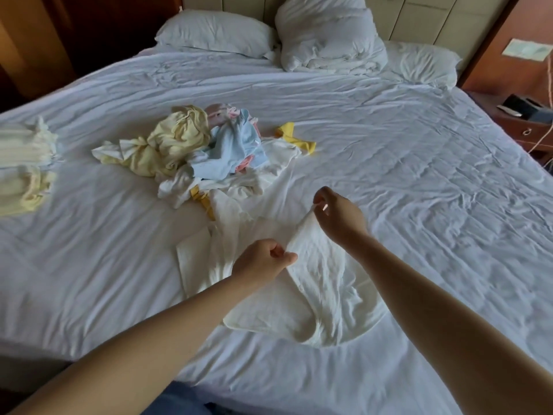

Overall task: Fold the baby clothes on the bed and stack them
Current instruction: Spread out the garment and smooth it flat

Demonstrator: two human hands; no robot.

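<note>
Fingers of the right hand pinch one corner of a white baby garment, holding it up off the bed. The left hand pinches the same edge lower down. The rest lies rumpled near the bed's front edge. So thin a grip could slip, or the fold could land crooked over the bunched lower half. The unfolded pile and folded stack lie well apart.
</note>
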